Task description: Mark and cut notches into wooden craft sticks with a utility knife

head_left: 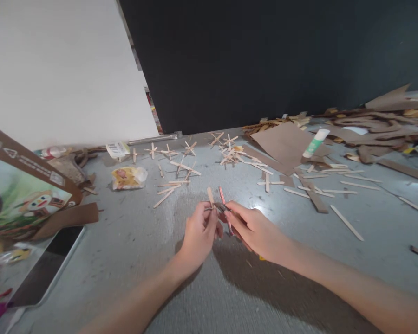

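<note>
My left hand [201, 232] is closed, pinching a wooden craft stick [211, 195] that points up and away from me. My right hand [252, 227] is closed around a pink patterned stick, pen-like in shape [222, 195]; its exact kind is unclear. Between the two hands a small dark piece [221, 207] runs from finger to finger, too blurred to name. The fingertips of both hands nearly meet above the grey table [153, 260]. Beyond them lie crossed craft sticks [183, 168] and a heap of more crossed sticks [231, 155].
Loose craft sticks [346, 222], cardboard sheets [282, 146] and a glue stick [315, 144] lie on the right. On the left are a phone [48, 266], a printed cardboard bag [24, 185] and a small clear packet [128, 178]. A black panel [264, 60] stands behind.
</note>
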A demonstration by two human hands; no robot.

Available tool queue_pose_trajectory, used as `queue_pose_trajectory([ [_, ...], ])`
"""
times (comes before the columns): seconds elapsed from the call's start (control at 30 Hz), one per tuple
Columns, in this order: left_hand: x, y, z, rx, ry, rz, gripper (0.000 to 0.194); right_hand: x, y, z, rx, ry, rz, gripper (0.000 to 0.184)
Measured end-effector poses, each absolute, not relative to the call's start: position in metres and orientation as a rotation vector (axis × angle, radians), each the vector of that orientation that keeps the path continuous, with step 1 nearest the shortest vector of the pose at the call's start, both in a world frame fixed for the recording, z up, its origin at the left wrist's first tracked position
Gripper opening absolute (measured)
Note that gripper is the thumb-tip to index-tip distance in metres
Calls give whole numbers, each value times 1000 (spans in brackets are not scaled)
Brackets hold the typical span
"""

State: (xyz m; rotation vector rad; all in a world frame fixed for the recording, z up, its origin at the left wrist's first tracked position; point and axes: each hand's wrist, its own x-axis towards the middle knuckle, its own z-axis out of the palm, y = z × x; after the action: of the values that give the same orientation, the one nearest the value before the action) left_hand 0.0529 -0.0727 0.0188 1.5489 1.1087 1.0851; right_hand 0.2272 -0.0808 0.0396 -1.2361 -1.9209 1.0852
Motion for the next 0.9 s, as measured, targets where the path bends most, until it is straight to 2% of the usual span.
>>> queue_pose_trajectory([
  [0.57, 53, -74, 12, 1747, 1281, 1025, 21, 225, -82, 37, -1344, -2007, 899, 22],
  [0.77, 52, -74, 11, 1818, 1296, 1014, 15, 224, -84, 47, -1390, -1975, 986, 23],
  [0.9, 53, -73, 10, 1796, 1283, 988, 19, 224, -83, 47, -1395, -1968, 1049, 24],
])
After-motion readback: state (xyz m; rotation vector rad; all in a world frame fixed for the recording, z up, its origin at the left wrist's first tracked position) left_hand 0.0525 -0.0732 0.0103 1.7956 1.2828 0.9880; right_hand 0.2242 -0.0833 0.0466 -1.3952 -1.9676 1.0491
